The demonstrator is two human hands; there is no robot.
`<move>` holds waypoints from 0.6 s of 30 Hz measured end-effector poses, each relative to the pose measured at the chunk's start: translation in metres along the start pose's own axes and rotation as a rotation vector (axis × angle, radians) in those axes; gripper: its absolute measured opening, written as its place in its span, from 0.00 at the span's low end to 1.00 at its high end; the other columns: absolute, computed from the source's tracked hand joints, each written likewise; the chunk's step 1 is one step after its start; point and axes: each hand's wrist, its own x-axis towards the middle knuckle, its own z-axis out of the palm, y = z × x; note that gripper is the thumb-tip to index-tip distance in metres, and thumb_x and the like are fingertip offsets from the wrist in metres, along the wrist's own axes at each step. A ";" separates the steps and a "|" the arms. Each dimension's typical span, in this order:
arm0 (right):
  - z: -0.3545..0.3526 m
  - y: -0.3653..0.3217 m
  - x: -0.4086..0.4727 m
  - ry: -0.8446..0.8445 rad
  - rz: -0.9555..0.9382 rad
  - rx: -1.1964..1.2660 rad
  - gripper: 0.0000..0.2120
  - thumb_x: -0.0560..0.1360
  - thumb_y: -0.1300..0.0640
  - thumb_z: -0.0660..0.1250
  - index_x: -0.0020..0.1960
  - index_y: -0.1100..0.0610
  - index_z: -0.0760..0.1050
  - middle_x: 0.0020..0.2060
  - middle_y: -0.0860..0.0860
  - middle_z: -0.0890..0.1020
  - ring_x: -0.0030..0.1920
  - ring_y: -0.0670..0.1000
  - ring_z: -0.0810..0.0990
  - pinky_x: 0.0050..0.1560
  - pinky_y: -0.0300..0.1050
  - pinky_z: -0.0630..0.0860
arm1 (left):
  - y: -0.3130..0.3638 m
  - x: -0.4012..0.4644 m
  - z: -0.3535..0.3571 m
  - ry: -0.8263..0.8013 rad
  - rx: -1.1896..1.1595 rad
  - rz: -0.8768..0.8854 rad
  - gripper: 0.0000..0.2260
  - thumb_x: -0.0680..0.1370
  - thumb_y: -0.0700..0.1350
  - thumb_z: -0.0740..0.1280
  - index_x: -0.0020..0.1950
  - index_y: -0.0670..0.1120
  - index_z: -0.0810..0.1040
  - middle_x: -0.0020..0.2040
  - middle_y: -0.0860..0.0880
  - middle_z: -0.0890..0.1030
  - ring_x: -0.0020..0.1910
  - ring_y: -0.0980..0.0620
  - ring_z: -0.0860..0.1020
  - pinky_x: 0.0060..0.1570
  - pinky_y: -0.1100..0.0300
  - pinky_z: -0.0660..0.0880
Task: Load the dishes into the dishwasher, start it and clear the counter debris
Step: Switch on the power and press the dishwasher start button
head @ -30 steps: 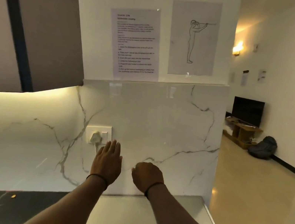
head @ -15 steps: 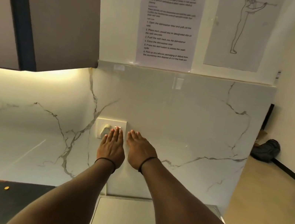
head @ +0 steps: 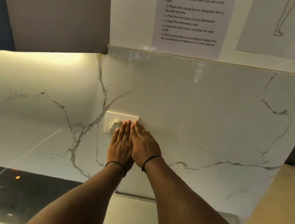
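Left hand (head: 121, 146) and right hand (head: 143, 146) are held out flat, side by side, inner edges touching, fingers straight and together, backs toward the camera. Neither holds anything. Each wrist carries a thin black band. Fingertips overlap the white wall socket (head: 114, 124), which has a plug in it; contact with it cannot be confirmed. Behind is a white marble backsplash (head: 209, 122) with grey veins. Above it, a printed instruction sheet (head: 191, 17) is taped to the wall, beside a line drawing (head: 285, 27). Below the forearms: a pale flat appliance top (head: 128, 222). To its left, dark countertop (head: 2, 191) with a small orange crumb (head: 17, 177) on it.
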 end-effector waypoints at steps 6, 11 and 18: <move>-0.002 0.007 -0.006 -0.005 -0.007 0.008 0.26 0.82 0.59 0.46 0.78 0.56 0.41 0.78 0.52 0.44 0.78 0.51 0.44 0.77 0.46 0.46 | 0.010 -0.003 0.000 -0.009 -0.022 -0.003 0.32 0.83 0.54 0.46 0.73 0.43 0.26 0.75 0.43 0.28 0.74 0.46 0.30 0.76 0.49 0.38; -0.007 0.005 -0.005 0.000 -0.002 -0.020 0.26 0.82 0.59 0.45 0.78 0.57 0.42 0.78 0.52 0.45 0.78 0.51 0.43 0.77 0.46 0.45 | 0.008 -0.007 0.001 -0.034 -0.009 0.019 0.32 0.83 0.55 0.47 0.75 0.42 0.29 0.75 0.43 0.29 0.75 0.46 0.31 0.76 0.50 0.38; -0.005 -0.006 -0.007 -0.009 -0.037 -0.025 0.24 0.83 0.58 0.44 0.78 0.57 0.45 0.78 0.52 0.47 0.78 0.51 0.45 0.76 0.45 0.44 | 0.011 -0.019 0.002 -0.080 -0.001 0.022 0.33 0.83 0.57 0.47 0.74 0.42 0.29 0.76 0.43 0.31 0.76 0.47 0.33 0.76 0.51 0.39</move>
